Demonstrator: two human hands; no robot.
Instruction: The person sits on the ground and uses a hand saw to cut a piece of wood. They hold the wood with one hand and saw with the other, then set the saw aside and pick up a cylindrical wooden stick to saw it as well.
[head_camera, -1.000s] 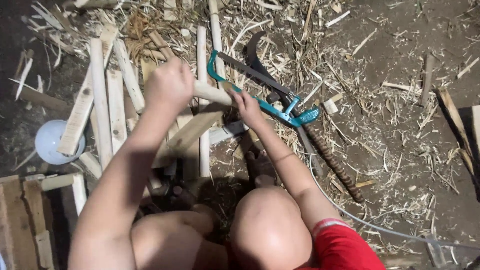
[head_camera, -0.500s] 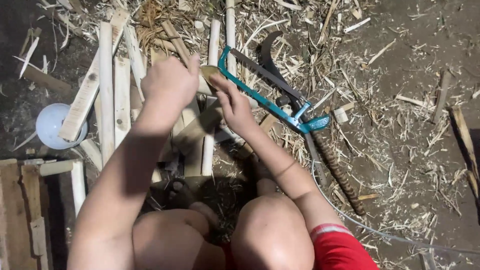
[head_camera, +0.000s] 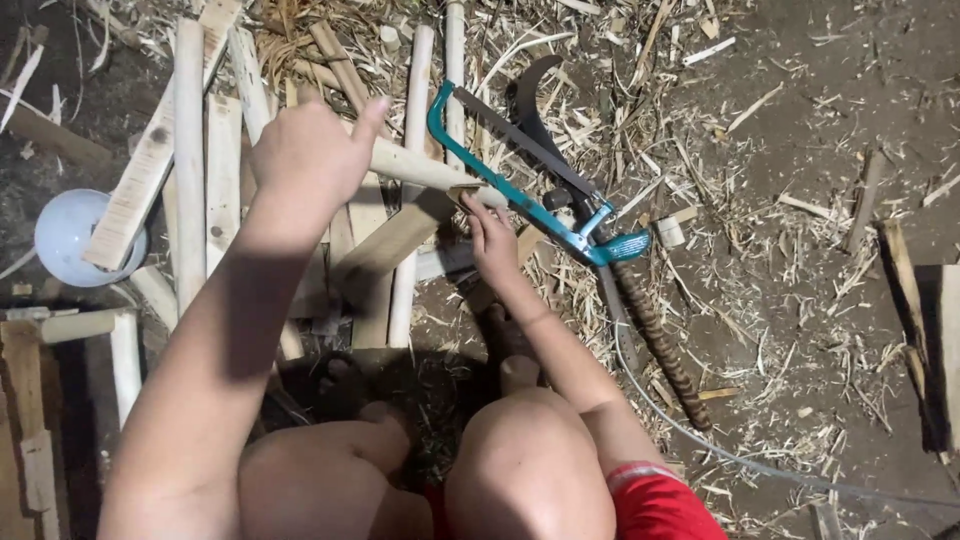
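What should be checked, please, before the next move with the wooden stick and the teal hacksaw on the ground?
1. Left hand grips the wooden stick: ok.
2. Right hand steadies the stick's free end: ok, its fingers touch the end.
3. Stick supported underneath: ok, it lies across a slanted plank.
4. Teal hacksaw within reach: ok, it lies just beside the right hand, not held.
5. Right fingers clear of the saw blade: cannot tell, they sit very close to the frame.
6. Curved knife out of the way: ok, it lies behind the saw.
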